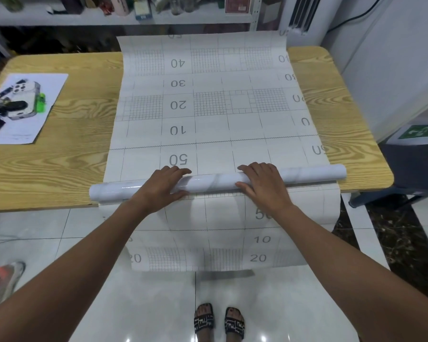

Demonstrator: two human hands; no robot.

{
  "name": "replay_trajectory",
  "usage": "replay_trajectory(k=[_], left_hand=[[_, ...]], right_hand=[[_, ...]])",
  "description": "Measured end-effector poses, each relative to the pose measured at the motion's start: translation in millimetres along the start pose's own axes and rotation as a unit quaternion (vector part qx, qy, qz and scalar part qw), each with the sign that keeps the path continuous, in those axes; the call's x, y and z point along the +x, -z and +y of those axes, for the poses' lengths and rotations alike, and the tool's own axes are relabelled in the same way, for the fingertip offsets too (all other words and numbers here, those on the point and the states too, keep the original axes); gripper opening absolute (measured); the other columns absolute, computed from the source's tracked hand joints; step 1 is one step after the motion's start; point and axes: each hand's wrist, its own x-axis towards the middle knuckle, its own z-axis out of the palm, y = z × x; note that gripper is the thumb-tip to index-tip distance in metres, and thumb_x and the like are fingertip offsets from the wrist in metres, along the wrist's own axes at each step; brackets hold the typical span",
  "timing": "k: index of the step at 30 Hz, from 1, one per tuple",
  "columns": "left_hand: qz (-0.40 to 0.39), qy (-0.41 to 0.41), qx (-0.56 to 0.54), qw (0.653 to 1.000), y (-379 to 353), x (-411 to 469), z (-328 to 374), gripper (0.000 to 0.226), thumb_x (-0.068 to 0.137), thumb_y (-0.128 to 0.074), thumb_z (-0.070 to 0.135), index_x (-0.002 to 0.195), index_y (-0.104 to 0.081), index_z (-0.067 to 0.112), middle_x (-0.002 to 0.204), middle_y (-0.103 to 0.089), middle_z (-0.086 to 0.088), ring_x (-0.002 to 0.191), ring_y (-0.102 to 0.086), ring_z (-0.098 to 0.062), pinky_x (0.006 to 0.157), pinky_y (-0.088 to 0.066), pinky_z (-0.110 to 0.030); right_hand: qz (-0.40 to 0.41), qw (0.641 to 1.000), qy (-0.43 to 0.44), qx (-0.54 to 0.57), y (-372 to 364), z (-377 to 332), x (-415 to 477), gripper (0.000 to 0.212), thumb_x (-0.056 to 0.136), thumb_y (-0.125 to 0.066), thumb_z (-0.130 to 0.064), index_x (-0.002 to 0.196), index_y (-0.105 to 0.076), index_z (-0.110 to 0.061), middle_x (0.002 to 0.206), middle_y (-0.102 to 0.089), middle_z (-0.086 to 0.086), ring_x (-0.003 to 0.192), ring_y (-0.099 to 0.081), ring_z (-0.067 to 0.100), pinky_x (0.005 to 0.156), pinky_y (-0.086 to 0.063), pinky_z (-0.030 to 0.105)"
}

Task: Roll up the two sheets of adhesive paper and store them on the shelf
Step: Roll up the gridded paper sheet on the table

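A sheet of adhesive paper (208,99), backing side up with a printed grid and numbers, lies along the wooden table (59,156) and runs past its far edge. Its near part is wound into a glossy white roll (213,182) lying across the table's front edge. My left hand (166,183) and my right hand (262,186) both rest on top of the roll, fingers curved over it. A second gridded sheet (208,243) hangs from under the roll over the front edge toward the floor.
At the table's left, a white paper (47,95) carries a phone, a green lighter and small dark items. A cluttered shelf (134,18) stands behind the table. A dark chair (410,169) is at the right. A shoe (3,282) shows at lower left, and my sandalled feet (219,320) stand on the tiled floor.
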Motion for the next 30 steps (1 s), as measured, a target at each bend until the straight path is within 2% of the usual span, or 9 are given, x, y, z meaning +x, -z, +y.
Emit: replay_trajectory(k=[5,8,10,16,19,21,23,27,30], left_hand=[[-0.012,-0.005,0.010,1.000,0.7,-0.6,-3.0,0.040,0.088,-0.057,0.037,0.122,-0.050,0.019,0.109,-0.055,0.000,0.095,-0.046,-0.022,0.077,-0.027,-0.027],[-0.016,-0.009,0.002,1.000,1.6,-1.5,-3.6,0.055,0.083,-0.037,0.055,0.122,-0.051,0.019,0.107,-0.055,0.000,0.094,-0.046,-0.022,0.077,-0.028,-0.028],[-0.018,-0.011,0.002,1.000,1.1,-2.0,-4.3,0.062,0.080,-0.030,0.058,0.123,-0.051,0.018,0.106,-0.055,0.000,0.093,-0.045,-0.021,0.077,-0.027,-0.028],[-0.016,-0.008,0.004,1.000,1.7,-1.2,-1.7,0.044,0.090,-0.043,0.042,0.126,-0.051,0.016,0.108,-0.055,-0.004,0.095,-0.045,-0.022,0.078,-0.026,-0.028],[-0.011,-0.009,0.007,1.000,2.6,-1.4,-0.4,0.036,0.093,-0.050,0.031,0.125,-0.051,0.015,0.113,-0.051,-0.006,0.099,-0.044,-0.024,0.081,-0.029,-0.030],[0.004,-0.015,0.016,1.000,3.2,-1.3,0.4,0.033,0.092,-0.053,0.028,0.122,-0.054,0.014,0.112,-0.048,-0.009,0.098,-0.043,-0.026,0.080,-0.031,-0.032],[0.008,-0.023,0.033,0.999,2.2,-1.3,-0.3,0.033,0.092,-0.053,0.027,0.122,-0.054,0.013,0.110,-0.049,-0.010,0.097,-0.042,-0.028,0.077,-0.028,-0.031],[0.011,-0.025,0.035,0.999,-1.2,-1.2,-0.5,0.042,0.093,-0.051,0.024,0.133,-0.045,0.011,0.110,-0.053,-0.010,0.095,-0.043,-0.027,0.076,-0.030,-0.031],[0.008,-0.005,0.016,1.000,-1.1,-0.9,0.4,0.044,0.094,-0.049,0.024,0.136,-0.041,0.013,0.112,-0.054,-0.008,0.098,-0.044,-0.027,0.079,-0.032,-0.031]], right_hand=[[0.004,1.000,0.015,0.024,-0.4,-0.5,-6.7,0.050,0.088,-0.036,-0.051,0.116,-0.057,-0.015,0.103,-0.059,0.002,0.089,-0.055,0.024,0.088,-0.032,0.032],[0.009,0.999,0.021,0.029,0.0,-2.0,-8.0,0.050,0.087,-0.038,-0.053,0.112,-0.057,-0.015,0.103,-0.058,0.002,0.090,-0.055,0.024,0.088,-0.033,0.033],[0.018,0.999,0.023,0.025,-0.4,-2.6,-8.2,0.051,0.086,-0.039,-0.054,0.110,-0.058,-0.014,0.104,-0.058,0.003,0.091,-0.055,0.024,0.088,-0.033,0.034],[0.032,0.999,0.014,0.001,-4.3,-3.0,-8.2,0.055,0.081,-0.046,-0.058,0.110,-0.059,-0.014,0.110,-0.058,0.003,0.095,-0.052,0.023,0.090,-0.030,0.032],[0.045,0.999,0.022,-0.011,-5.6,-3.3,-9.0,0.051,0.077,-0.065,-0.052,0.110,-0.061,-0.013,0.107,-0.058,0.005,0.091,-0.054,0.026,0.087,-0.032,0.033],[0.052,0.998,0.021,-0.009,-5.5,-5.0,-9.3,0.051,0.073,-0.072,-0.046,0.109,-0.062,-0.011,0.103,-0.059,0.007,0.087,-0.055,0.028,0.084,-0.039,0.037],[0.048,0.999,0.015,-0.002,-5.0,-6.6,-9.6,0.052,0.073,-0.074,-0.044,0.111,-0.062,-0.011,0.102,-0.059,0.007,0.086,-0.056,0.029,0.081,-0.044,0.040],[0.017,1.000,0.002,0.011,-5.0,-7.2,-9.0,0.057,0.077,-0.068,-0.046,0.121,-0.055,-0.012,0.107,-0.057,0.006,0.090,-0.054,0.027,0.084,-0.042,0.037],[0.018,0.999,0.000,0.034,-4.5,-6.9,-8.0,0.050,0.078,-0.069,-0.044,0.113,-0.056,-0.011,0.103,-0.056,0.005,0.088,-0.053,0.025,0.082,-0.040,0.034]])
